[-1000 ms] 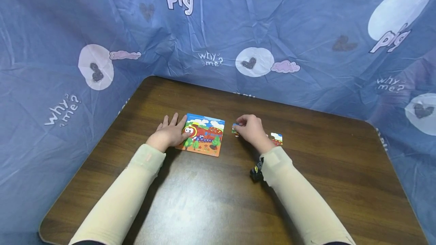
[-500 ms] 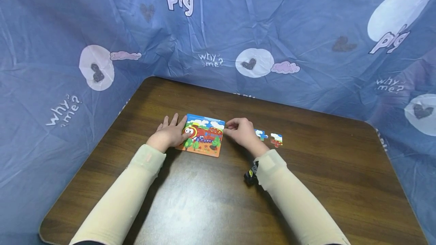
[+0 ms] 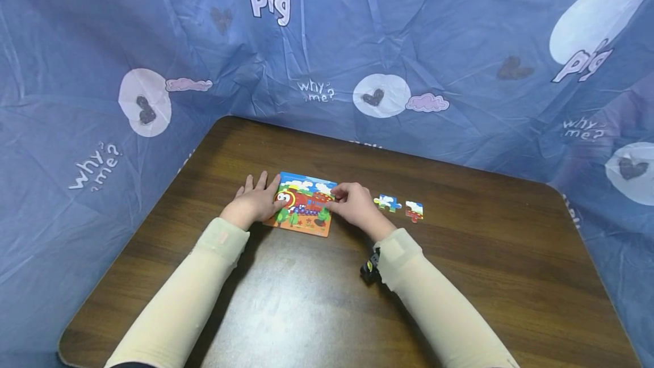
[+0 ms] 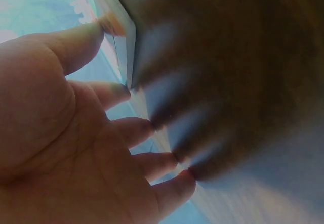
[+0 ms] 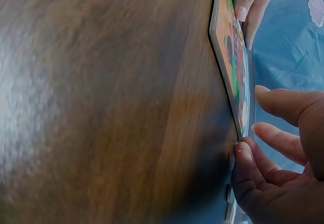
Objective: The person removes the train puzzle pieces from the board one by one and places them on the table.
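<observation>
A square puzzle board (image 3: 306, 222) with a red cartoon train lies on the table, left of centre in the head view. My left hand (image 3: 251, 203) rests on its left edge with fingers spread; in the left wrist view the thumb (image 4: 83, 47) lies over the board's corner. At the board's right edge, my right hand (image 3: 355, 204) pinches a small puzzle piece, almost wholly hidden by the fingers. The right wrist view shows the curled fingertips (image 5: 242, 150) against that edge. Two loose pieces lie right of this hand: a blue one (image 3: 388, 203) and a red-and-white one (image 3: 414, 209).
The brown wooden table (image 3: 490, 271) has rounded corners. A blue printed curtain (image 3: 460, 61) hangs along its back and sides. A small black device (image 3: 370, 268) is strapped at my right wrist.
My right hand has carried a puzzle piece leftward from beside the loose pieces to the board's right edge. The blue piece has come into full sight. My left hand has stayed put.
</observation>
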Demonstrator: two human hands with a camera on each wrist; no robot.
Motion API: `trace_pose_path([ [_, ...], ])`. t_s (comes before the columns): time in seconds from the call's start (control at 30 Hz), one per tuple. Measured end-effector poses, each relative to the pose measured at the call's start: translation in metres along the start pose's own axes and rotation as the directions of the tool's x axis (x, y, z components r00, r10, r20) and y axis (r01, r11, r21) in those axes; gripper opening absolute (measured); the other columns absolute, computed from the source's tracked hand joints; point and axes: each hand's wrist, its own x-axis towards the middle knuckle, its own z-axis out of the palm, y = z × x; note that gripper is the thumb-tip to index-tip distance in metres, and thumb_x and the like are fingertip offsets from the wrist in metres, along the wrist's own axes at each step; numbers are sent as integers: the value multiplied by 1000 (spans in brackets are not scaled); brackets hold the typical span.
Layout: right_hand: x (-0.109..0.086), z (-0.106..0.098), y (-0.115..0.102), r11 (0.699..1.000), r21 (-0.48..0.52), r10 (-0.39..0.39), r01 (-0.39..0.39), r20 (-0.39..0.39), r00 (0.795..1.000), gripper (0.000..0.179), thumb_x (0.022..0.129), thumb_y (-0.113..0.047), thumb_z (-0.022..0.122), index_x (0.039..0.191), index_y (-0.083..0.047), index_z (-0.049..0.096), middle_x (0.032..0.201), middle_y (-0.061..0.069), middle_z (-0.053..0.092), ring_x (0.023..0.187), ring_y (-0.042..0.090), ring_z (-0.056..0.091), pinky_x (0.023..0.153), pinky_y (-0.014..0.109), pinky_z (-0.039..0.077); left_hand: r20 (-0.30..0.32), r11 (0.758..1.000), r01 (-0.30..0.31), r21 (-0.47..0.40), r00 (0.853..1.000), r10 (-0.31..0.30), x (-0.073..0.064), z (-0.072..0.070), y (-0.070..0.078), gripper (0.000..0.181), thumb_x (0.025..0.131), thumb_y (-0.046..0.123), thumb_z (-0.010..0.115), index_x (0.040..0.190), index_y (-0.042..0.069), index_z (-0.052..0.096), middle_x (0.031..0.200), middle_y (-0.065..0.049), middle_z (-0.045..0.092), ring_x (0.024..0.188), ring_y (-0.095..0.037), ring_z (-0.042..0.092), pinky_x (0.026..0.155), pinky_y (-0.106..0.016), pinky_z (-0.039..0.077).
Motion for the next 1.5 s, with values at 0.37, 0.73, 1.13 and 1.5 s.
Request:
trace_pose_path([
  [0.37, 0, 3, -1, 998, -53, -31, 33, 43, 999, 41, 87, -30, 84, 119, -6, 74, 106, 5, 65, 92, 19, 57, 80, 37, 49, -19, 997, -74, 3, 997, 74, -7, 5, 11, 79, 108, 51, 42, 164, 9, 6, 167, -23, -4, 147, -54, -6, 117, -62, 7],
  [0.73, 3, 3, -6, 994, -89, -57, 67, 107, 993, 41, 86, -24, 85, 118, -2, 73, 100, 8, 64, 88, 21, 54, 76, 37, 47, 45, 987, -148, 67, 988, 145, -14, 10, 32, 91, 99, 61, 54, 165, 13, 14, 168, -18, 3, 148, -53, -2, 117, -61, 12],
  [1.13, 2, 4, -8, 987, -150, -42, 55, 90, 995, 39, 81, -25, 89, 112, -5, 75, 105, 8, 63, 101, 23, 52, 90, 40, 45, 23, 989, -129, 74, 992, 128, 13, 38, 22, 106, 89, 72, 59, 166, 16, 12, 169, -18, 2, 147, -55, -3, 117, -59, 13],
  [1.5, 2, 3, -12, 983, -177, -25, 44, 107, 994, 46, 78, -26, 92, 114, -4, 75, 109, 8, 66, 109, 25, 53, 97, 41, 44, 59, 992, -104, 73, 993, 100, 16, 39, 23, 102, 92, 69, 57, 165, 19, 6, 169, -16, -5, 148, -51, -10, 117, -60, 10],
])
